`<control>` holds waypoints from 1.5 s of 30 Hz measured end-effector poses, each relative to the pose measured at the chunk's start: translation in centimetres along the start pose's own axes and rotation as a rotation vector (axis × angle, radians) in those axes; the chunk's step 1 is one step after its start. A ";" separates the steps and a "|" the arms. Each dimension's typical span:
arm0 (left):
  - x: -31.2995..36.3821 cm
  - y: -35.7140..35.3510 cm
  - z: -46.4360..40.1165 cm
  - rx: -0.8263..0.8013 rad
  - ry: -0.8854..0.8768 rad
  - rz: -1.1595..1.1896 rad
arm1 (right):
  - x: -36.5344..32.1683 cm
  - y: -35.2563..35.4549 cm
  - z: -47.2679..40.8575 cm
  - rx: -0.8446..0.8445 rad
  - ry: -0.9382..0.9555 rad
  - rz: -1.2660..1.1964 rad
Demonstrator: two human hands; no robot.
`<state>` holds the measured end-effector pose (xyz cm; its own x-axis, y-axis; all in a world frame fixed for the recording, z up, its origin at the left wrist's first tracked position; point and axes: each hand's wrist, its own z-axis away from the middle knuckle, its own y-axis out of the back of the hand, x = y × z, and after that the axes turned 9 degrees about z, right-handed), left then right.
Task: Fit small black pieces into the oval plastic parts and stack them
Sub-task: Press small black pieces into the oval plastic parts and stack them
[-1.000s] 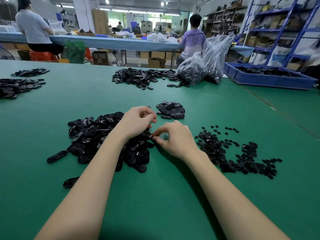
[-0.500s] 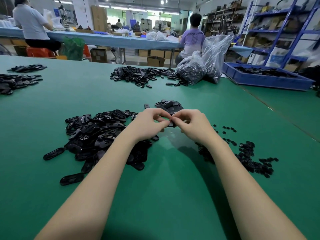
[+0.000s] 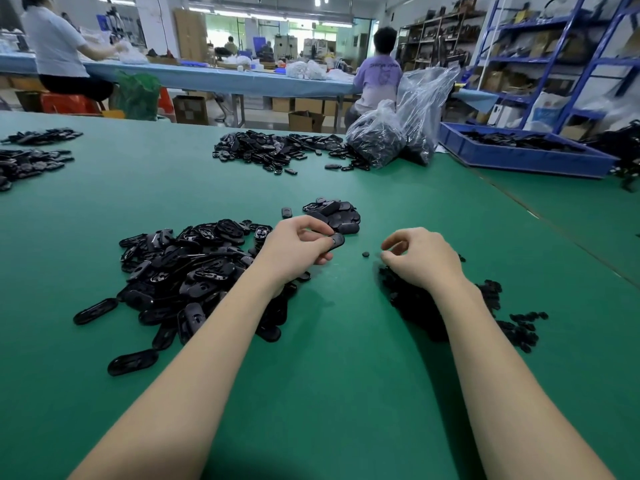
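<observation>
My left hand (image 3: 294,251) grips a black oval plastic part (image 3: 336,241) between thumb and fingers, just in front of a small stack of finished ovals (image 3: 334,215). A large heap of loose oval parts (image 3: 187,268) lies to its left. My right hand (image 3: 420,259) hovers over the near end of the pile of small black pieces (image 3: 450,306), fingers curled with the tips close together; whether they pinch a piece is hidden. One small black piece (image 3: 365,254) lies alone on the green mat between the hands.
Farther back lie another spread of ovals (image 3: 277,150), clear bags of parts (image 3: 377,140) and a blue tray (image 3: 526,157) at the right. More black piles (image 3: 27,161) sit far left. Two people sit at a blue table behind.
My hands, joined over the oval part half a second ago, have separated. The left keeps the oval near the stack; the right has moved right and down to the small-piece pile.
</observation>
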<state>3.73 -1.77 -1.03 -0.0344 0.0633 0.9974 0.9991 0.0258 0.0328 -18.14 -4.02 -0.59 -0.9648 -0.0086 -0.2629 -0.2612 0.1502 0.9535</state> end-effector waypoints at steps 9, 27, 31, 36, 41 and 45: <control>-0.2 -0.5 0.3 -0.004 0.015 0.035 | -2.0 -2.2 0.5 0.065 0.104 0.141; -0.3 -0.8 0.6 0.071 0.011 0.143 | -3.4 -0.3 0.7 -0.090 0.133 -0.810; -0.3 -0.6 0.5 0.097 -0.057 0.041 | -3.3 -0.3 0.6 -0.123 0.147 -0.881; -0.2 -0.8 0.5 0.143 -0.082 0.075 | -3.7 -0.1 0.8 -0.176 0.112 -0.921; -0.4 -0.8 0.3 0.156 -0.098 0.164 | -3.6 0.0 0.8 -0.197 0.054 -0.898; -0.4 -0.9 0.4 0.143 -0.111 0.147 | -3.2 0.0 0.5 -0.199 0.016 -0.870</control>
<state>2.79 -1.39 -1.44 0.1013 0.1864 0.9772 0.9803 0.1485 -0.1300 -15.03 -3.46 0.22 -0.4228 -0.0540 -0.9046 -0.9002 -0.0902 0.4261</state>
